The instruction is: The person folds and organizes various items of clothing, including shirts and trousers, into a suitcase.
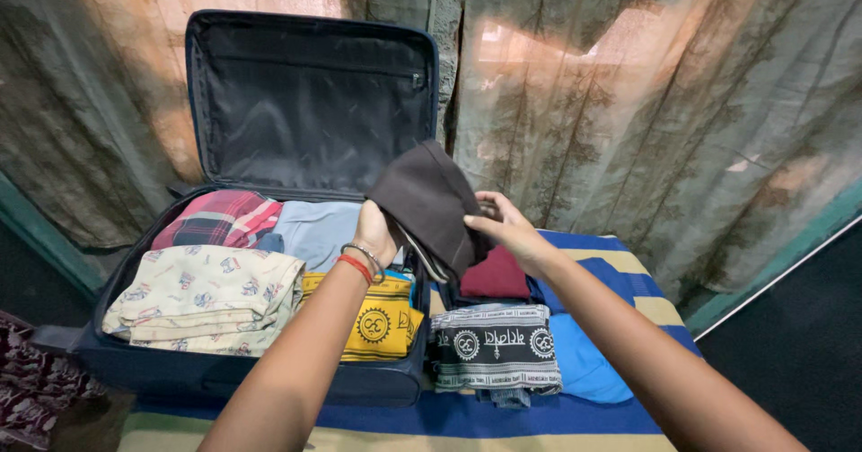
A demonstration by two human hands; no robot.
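An open dark blue suitcase (269,362) lies on a striped bed (620,272), folded clothes packed inside it. Just right of the suitcase sits a stack of folded cloths (498,344). Above the suitcase's right edge, the left hand (375,232) and right hand (507,228) both grip a dark brown garment (431,196).
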